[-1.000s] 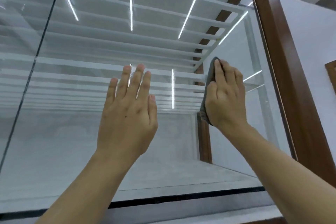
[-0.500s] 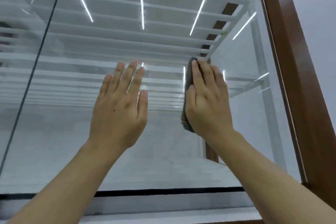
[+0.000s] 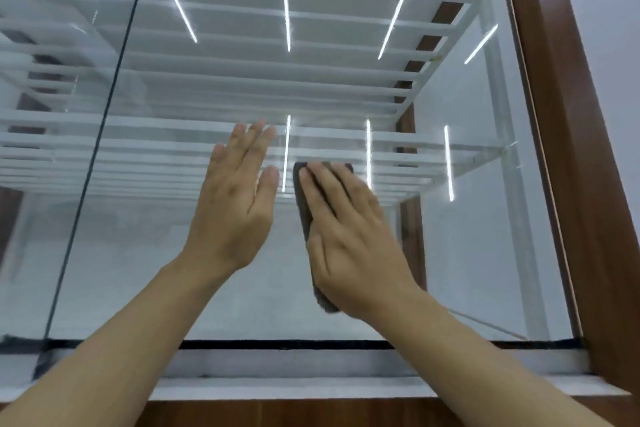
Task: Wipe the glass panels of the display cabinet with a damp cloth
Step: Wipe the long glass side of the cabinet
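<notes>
The person is facing the large glass panel [image 3: 138, 270] of the display cabinet, with both arms reaching up to it from the bottom edge. The right hand [image 3: 349, 246] is pressing a dark grey cloth [image 3: 304, 208] flat against the glass, roughly midway between the panel's left and right edges and about halfway up. Its fingers are lying straight and close together over the cloth, not curling round it, and the thumb is running along the cloth's left side. Most of the cloth is hiding under the palm, with only its left edge, top corner and lower end showing. The left hand [image 3: 235, 215] is resting just beside it, toward the panel's left edge, apart from the cloth, with its fingers straight and pointing up; it is holding nothing. A thin dark vertical seam [image 3: 104, 128] is marking the panel's left edge, and a black strip [image 3: 277, 344] is running along its bottom edge. A brown wooden post [image 3: 568, 149] is framing the right edge. White shelves [image 3: 242, 73] and bright light streaks [image 3: 285, 0] are showing through the glass.
</notes>
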